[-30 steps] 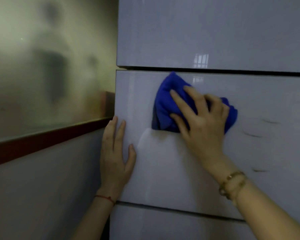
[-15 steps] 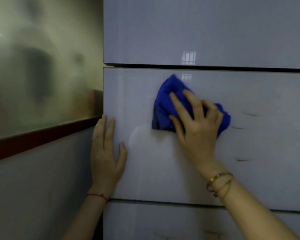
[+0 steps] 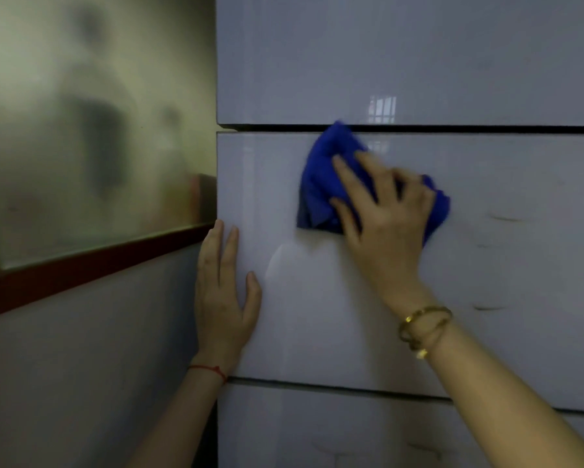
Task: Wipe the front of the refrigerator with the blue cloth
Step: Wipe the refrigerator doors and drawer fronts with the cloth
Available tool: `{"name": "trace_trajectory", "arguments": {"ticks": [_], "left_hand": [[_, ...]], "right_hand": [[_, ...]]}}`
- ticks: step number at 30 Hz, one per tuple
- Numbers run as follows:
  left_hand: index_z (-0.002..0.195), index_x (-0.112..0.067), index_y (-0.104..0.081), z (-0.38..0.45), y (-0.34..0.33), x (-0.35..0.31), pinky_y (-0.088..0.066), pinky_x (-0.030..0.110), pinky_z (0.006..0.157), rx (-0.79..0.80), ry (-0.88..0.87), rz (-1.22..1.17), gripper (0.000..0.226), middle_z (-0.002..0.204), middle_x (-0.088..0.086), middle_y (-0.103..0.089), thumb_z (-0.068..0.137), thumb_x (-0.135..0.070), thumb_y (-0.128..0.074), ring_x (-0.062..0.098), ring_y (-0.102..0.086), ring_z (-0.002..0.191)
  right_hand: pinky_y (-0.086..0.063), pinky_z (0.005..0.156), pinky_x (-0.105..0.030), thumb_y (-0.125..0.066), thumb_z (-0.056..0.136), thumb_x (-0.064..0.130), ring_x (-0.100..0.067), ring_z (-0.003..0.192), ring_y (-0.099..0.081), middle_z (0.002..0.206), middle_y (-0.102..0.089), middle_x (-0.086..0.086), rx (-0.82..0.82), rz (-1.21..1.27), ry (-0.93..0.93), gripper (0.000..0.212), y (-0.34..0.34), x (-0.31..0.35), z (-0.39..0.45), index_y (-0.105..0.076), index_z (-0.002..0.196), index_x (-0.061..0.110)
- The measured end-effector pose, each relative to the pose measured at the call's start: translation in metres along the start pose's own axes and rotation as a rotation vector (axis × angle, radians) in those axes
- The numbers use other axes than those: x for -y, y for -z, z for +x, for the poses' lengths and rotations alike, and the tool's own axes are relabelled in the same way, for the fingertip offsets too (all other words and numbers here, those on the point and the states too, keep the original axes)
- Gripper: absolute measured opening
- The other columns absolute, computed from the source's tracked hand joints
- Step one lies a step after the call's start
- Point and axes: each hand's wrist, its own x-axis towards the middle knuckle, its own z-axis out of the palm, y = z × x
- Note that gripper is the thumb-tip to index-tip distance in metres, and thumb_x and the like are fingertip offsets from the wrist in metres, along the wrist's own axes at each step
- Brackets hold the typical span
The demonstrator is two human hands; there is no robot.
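Two bare hands work against the glossy pale-grey front of the refrigerator point(image 3: 418, 62), seen from the single head camera, which looks at it from close up. Three door panels show, split by two dark horizontal seams; the middle panel point(image 3: 520, 265) fills most of the frame.

On that middle panel, near its top edge, lies the blue cloth point(image 3: 321, 184), bunched into a rough wad. Its upper tip reaches up to the dark seam point(image 3: 486, 129) below the top panel. The right hand point(image 3: 388, 221) is spread flat over the cloth, fingers fanned and slightly blurred, pressing the fabric to the door with the palm rather than closing around it. Cloth shows past the fingers on the left side and again at the right edge of the hand. Gold bracelets point(image 3: 424, 327) circle the right wrist.

The left hand point(image 3: 221, 298) lies open and flat on the same panel, at its left edge, fingers pointing up and thumb out to the right; it holds nothing. A thin red string point(image 3: 209, 369) is tied round its wrist, just above the lower seam.

Several short dark smudges point(image 3: 503, 218) mark the panel to the right of the cloth, well apart from it, and a reflected window point(image 3: 381, 109) glints on the top panel just above the cloth's tip.

Left of the refrigerator, a frosted glass pane point(image 3: 81, 130) sits in a dark red frame point(image 3: 98, 261), with grey wall point(image 3: 81, 366) below.
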Motion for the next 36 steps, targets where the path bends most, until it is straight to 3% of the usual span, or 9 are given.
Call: {"name": "trace_trajectory", "arguments": {"ticks": [4,6,9,13,17,20,28,32,36], "left_hand": [[0.151,-0.004,-0.031,0.001,0.001,0.002,-0.017,0.028,0.126,0.012,-0.013,0.014,0.059,0.163,0.010,-0.021,0.096,-0.021,-0.046,0.023,-0.021,0.152],[0.151,-0.004,-0.030,0.000,0.001,0.002,-0.017,0.030,0.126,0.011,-0.014,0.017,0.059,0.163,0.011,-0.021,0.096,-0.020,-0.045,0.023,-0.021,0.152],[0.151,-0.005,-0.030,0.001,0.000,0.000,-0.019,0.031,0.126,0.001,0.000,0.010,0.059,0.162,0.010,-0.021,0.096,-0.019,-0.044,0.024,-0.022,0.152],[0.151,-0.005,-0.031,0.001,0.000,-0.001,-0.020,0.033,0.125,-0.005,0.003,0.007,0.059,0.162,0.009,-0.022,0.096,-0.020,-0.045,0.024,-0.022,0.151],[0.151,-0.004,-0.032,0.002,0.002,0.002,-0.016,0.029,0.126,0.006,-0.015,0.026,0.059,0.162,0.011,-0.023,0.096,-0.022,-0.045,0.025,-0.022,0.152],[0.149,-0.002,-0.034,0.002,0.002,0.003,-0.017,0.029,0.126,-0.005,-0.021,0.042,0.058,0.161,0.012,-0.024,0.096,-0.023,-0.044,0.027,-0.024,0.151],[0.150,-0.002,-0.032,0.000,0.001,-0.004,-0.017,0.031,0.126,-0.020,-0.007,0.051,0.059,0.162,0.012,-0.023,0.097,-0.023,-0.045,0.026,-0.021,0.152],[0.150,-0.005,-0.033,0.002,-0.003,-0.014,-0.019,0.033,0.126,-0.041,0.047,0.041,0.062,0.161,0.013,-0.022,0.095,-0.028,-0.049,0.026,-0.020,0.152],[0.150,-0.004,-0.033,0.004,-0.010,-0.029,-0.018,0.035,0.126,-0.053,0.029,0.053,0.062,0.161,0.014,-0.024,0.096,-0.029,-0.049,0.029,-0.019,0.152]], "right_hand": [[-0.038,0.089,-0.041,-0.048,0.099,0.039,-0.028,0.108,-0.049,0.141,-0.053,0.007,0.105,0.076,0.441,0.038,0.015,0.010,-0.078,-0.052,0.136,0.032],[-0.039,0.088,-0.039,-0.052,0.098,0.035,-0.028,0.106,-0.050,0.142,-0.052,0.008,0.123,0.044,0.524,0.040,0.028,-0.015,-0.094,-0.051,0.137,0.033],[-0.037,0.087,-0.041,-0.059,0.095,0.032,-0.030,0.104,-0.049,0.139,-0.056,0.004,0.061,0.020,0.344,0.042,0.025,-0.038,-0.061,-0.053,0.136,0.032],[-0.031,0.086,-0.040,-0.044,0.100,0.043,-0.028,0.106,-0.040,0.140,-0.053,0.003,-0.010,0.019,0.043,0.039,-0.005,-0.003,0.008,-0.053,0.136,0.030],[-0.038,0.090,-0.042,-0.052,0.098,0.038,-0.029,0.109,-0.045,0.142,-0.052,0.005,0.055,0.077,0.343,0.040,-0.003,0.034,-0.049,-0.051,0.137,0.030],[-0.040,0.089,-0.039,-0.054,0.095,0.028,-0.028,0.107,-0.050,0.146,-0.048,0.007,0.121,0.047,0.480,0.045,0.022,0.002,-0.109,-0.048,0.140,0.031],[-0.035,0.088,-0.042,-0.042,0.102,0.040,-0.027,0.106,-0.037,0.142,-0.050,0.000,-0.041,-0.041,-0.104,0.039,0.014,-0.059,0.013,-0.048,0.139,0.029],[-0.036,0.088,-0.041,-0.045,0.100,0.040,-0.030,0.103,-0.046,0.141,-0.052,0.003,0.024,0.019,0.179,0.039,0.017,-0.037,-0.058,-0.051,0.137,0.030],[-0.040,0.085,-0.040,-0.065,0.088,0.025,-0.028,0.101,-0.050,0.143,-0.050,0.007,0.127,-0.018,0.381,0.053,0.044,-0.059,-0.145,-0.050,0.138,0.032]]}}
